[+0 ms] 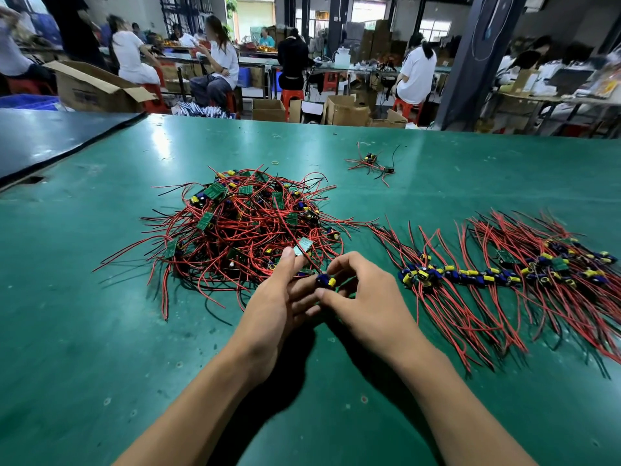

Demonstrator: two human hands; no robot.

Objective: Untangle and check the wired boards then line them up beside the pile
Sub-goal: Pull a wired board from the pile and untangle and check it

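Note:
A tangled pile of small green boards with red and black wires [247,227] lies on the green table [100,331], just beyond my hands. One wired board with blue and yellow parts [325,281] is held between both hands at the pile's near right edge. My right hand [363,297] pinches it with thumb and curled fingers. My left hand [279,297] holds it from the left, thumb up, fingers under it; its wires run up toward the pile. To the right, a row of lined-up boards [504,275] stretches across the table, wires fanned out.
A small separate cluster of a few wired boards [371,163] lies farther back, with a yellow rubber band [275,162] near it. A dark mat [50,139] covers the table's far left. People sit at benches among cardboard boxes beyond the table.

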